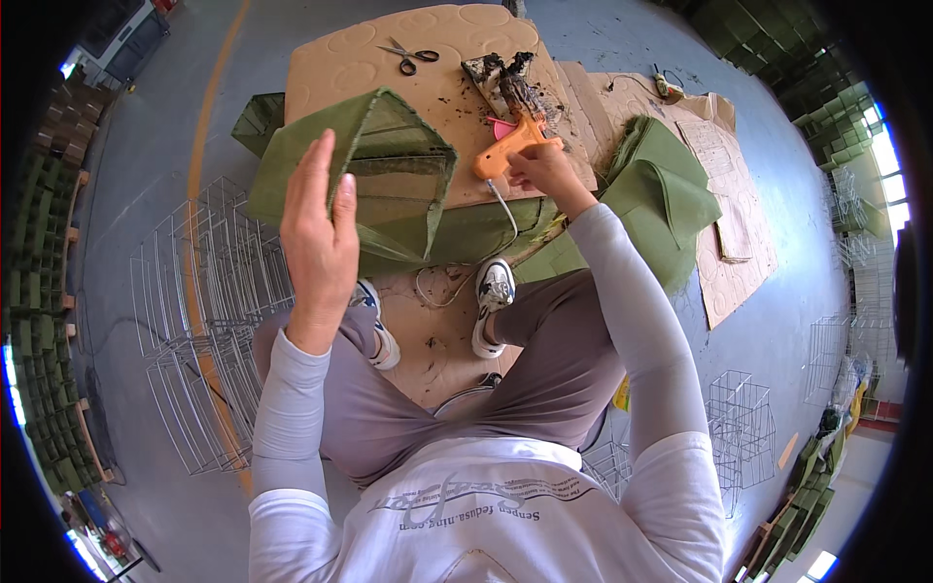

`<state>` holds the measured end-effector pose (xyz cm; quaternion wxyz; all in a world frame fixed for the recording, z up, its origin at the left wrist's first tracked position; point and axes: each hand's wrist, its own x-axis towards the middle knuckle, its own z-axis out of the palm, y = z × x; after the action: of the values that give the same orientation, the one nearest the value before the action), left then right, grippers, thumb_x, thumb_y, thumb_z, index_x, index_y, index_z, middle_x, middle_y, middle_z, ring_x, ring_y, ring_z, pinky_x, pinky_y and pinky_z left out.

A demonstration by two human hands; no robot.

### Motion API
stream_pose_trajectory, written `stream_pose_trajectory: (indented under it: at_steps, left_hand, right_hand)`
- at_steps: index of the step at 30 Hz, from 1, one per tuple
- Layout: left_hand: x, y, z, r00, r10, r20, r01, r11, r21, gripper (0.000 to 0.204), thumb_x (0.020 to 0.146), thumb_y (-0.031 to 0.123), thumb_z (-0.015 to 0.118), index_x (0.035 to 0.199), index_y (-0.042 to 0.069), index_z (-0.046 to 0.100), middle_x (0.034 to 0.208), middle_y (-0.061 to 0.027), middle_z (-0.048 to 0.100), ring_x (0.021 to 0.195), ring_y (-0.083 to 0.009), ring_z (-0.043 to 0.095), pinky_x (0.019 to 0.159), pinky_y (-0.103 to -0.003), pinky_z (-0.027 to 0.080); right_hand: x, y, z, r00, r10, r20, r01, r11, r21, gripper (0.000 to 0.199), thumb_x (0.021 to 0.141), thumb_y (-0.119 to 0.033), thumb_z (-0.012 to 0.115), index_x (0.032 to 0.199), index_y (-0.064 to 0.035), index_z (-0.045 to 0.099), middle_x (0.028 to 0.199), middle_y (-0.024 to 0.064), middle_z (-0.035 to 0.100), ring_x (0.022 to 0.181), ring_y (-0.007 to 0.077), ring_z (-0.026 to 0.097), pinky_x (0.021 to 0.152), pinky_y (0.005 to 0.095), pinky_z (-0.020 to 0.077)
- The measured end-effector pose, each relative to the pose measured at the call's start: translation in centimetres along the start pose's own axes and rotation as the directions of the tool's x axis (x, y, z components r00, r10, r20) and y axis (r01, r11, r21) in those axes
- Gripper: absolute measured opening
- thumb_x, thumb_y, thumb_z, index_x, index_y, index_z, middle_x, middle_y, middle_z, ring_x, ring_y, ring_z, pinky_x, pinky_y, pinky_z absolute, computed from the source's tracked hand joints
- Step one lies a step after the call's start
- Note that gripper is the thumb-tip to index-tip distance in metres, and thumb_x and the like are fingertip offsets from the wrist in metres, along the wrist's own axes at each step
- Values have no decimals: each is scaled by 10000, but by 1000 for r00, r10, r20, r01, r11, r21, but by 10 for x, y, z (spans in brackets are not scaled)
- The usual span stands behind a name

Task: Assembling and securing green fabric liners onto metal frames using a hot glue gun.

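Observation:
My left hand (pixel 319 228) is open, its fingers stretched out flat along the side of a green fabric box (pixel 384 126) with an open frame-like side. The box stands tilted at the near edge of a cardboard-topped work surface (pixel 335 53). With fingers curled, my right hand (pixel 544 172) is at an orange hot glue gun (pixel 501 154), whose white cord (pixel 506 209) hangs toward the floor. The fingertips are partly hidden against the gun. Just beyond lies a charred, glue-crusted piece (pixel 520 87), with a small pink thing (pixel 501 127) beside the gun.
Black-handled scissors (pixel 408 60) lie at the far side. Folded green fabric (pixel 661 185) drapes at the right, over a cardboard sheet (pixel 739 253) on the floor. Wire frames (pixel 209 330) stand at the left, more wire frames (pixel 741 418) at the right. Stacked green boxes (pixel 44 291) line the left wall.

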<state>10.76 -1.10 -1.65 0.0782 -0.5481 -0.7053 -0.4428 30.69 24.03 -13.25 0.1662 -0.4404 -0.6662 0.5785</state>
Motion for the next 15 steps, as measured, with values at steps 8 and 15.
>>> stream_pose_trajectory:
  at_steps: [8,15]
  left_hand:
    - [4,-4,-7,999,-30,-45,28,998,-53,420,1023,212,504,1375,-17,506,1344,-200,569,1267,-341,536,1057,-432,426]
    - [2,-6,-11,996,-79,-36,76,995,-67,437,1019,235,506,1399,19,505,1351,-186,582,1279,-308,541,1066,-406,410]
  right_hand:
    - [46,25,6,936,349,-40,-268,782,562,439,827,-180,796,1126,47,569,988,157,636,804,268,685,715,360,598]
    - [61,16,37,888,420,-185,-217,741,636,449,769,-225,845,1083,-90,555,901,59,625,801,221,645,652,345,529]
